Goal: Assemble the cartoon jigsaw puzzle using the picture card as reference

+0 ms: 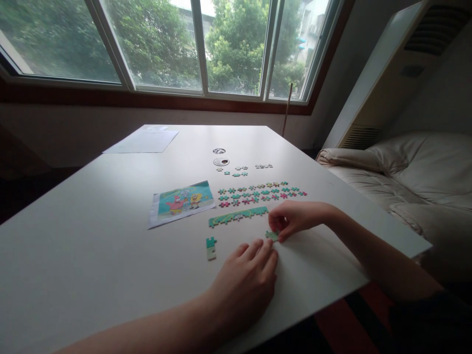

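My right hand (293, 219) pinches a pale green jigsaw puzzle piece (272, 236) at the table surface, thumb and fingers closed on its right side. My left hand (250, 275) lies palm down with its fingers stretched out, the fingertips just in front of that piece; whether they touch it I cannot tell. Beyond the hands runs a joined strip of green puzzle pieces (239, 216). To the left of my left hand, two joined pieces (211, 248), one teal and one pale green, lie flat. Several loose pieces (256, 193) are laid out in rows behind the strip.
A sheet with a printed cartoon picture (182, 202) lies left of the strip. More loose pieces (241, 168) and two round holes or inserts (221, 162) are farther back. White paper (143, 141) rests at the far left of the white table (92, 246). A sofa (435, 172) stands to the right.
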`<state>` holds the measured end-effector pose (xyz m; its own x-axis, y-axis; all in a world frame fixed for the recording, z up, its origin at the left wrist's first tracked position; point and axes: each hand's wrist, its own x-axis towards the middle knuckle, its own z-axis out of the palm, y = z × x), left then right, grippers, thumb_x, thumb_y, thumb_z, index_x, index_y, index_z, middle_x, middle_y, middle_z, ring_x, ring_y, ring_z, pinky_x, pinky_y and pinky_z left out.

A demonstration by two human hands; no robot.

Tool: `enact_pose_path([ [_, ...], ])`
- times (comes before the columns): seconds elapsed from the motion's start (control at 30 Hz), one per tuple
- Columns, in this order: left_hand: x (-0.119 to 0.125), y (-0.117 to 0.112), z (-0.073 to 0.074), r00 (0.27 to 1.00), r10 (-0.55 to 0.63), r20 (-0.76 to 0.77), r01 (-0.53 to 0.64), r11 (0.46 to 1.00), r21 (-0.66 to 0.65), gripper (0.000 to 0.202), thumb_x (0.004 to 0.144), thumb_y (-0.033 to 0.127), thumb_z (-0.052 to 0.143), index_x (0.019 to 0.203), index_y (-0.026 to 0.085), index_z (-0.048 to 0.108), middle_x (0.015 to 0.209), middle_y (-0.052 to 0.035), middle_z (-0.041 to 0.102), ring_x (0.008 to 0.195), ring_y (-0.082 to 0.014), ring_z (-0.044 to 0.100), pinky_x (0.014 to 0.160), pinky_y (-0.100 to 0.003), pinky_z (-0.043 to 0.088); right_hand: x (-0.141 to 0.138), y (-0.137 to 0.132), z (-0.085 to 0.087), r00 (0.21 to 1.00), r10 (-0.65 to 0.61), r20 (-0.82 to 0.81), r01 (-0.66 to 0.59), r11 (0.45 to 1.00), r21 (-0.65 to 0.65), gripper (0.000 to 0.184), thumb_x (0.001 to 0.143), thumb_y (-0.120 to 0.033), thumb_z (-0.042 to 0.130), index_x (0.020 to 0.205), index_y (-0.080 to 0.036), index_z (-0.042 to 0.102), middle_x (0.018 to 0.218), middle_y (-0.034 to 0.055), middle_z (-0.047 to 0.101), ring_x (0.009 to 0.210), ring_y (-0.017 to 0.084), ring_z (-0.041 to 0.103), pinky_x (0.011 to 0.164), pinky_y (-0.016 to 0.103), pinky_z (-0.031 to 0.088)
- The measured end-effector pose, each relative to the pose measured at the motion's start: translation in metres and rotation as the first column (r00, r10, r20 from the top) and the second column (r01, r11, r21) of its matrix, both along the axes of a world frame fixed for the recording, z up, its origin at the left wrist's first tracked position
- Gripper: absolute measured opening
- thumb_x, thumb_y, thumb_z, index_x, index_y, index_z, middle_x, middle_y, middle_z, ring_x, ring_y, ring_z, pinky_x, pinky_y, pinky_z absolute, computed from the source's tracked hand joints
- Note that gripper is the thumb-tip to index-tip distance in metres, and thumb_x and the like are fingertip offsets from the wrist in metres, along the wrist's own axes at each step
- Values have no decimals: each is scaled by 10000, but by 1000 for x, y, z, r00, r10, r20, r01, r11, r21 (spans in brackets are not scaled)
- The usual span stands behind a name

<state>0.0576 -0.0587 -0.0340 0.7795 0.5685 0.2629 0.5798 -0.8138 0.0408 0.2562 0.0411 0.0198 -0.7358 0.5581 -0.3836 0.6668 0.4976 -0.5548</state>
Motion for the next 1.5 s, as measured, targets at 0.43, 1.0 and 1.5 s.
enact_pose_path([
  [0.43,0,1,2,1000,-3,-23,1,998,-70,333,879,192,450,1208,153,490,1313,-96,502,1142,-272,477,909,-433,419,1,0,-3,1000,27,-13,-27,1000,3,291,684,-366,712,838,-132,634,687,-14,553,606,82,490,527,183,367],
  [1.0,2,-1,-2,997,36,67,-26,990,-140,313,831,166,454,1137,165,521,1317,-69,505,1121,-274,472,928,-451,412,32,64,22,972,-208,-109,221,967,124,360,778,-425,572,937,-104,603,779,51,615,673,114,535,595,230,418],
  [1.5,2,-1,0,996,42,75,-33,992,-125,293,842,209,480,1126,172,547,1288,-77,525,1100,-266,493,912,-415,414,-16,142,-11,951,-309,18,286,899,332,345,788,-265,598,1124,-188,579,1048,74,642,779,130,601,667,224,437],
])
